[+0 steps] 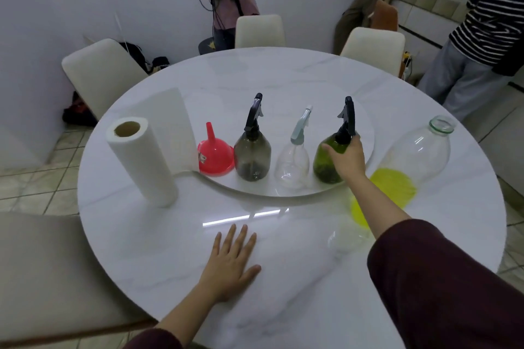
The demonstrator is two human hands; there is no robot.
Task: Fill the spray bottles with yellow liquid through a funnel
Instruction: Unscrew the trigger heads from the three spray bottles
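Three spray bottles stand in a row on the raised turntable (283, 191): a grey one (251, 157) with a black trigger, a clear one (293, 163) with a pale blue trigger, and a green one (324, 160) with a black trigger. My right hand (347, 159) grips the green bottle around its shoulder. A red funnel (214, 157) sits upside down left of the grey bottle. To the right stands a large clear open bottle (419, 156) with yellow liquid at its bottom. My left hand (231, 261) rests flat on the table, fingers straight.
A paper towel roll (141, 160) stands at the left of the round white marble table (170, 249), a sheet trailing behind it. Cream chairs (102, 73) ring the table. Two people in striped tops stand at the far right by a counter.
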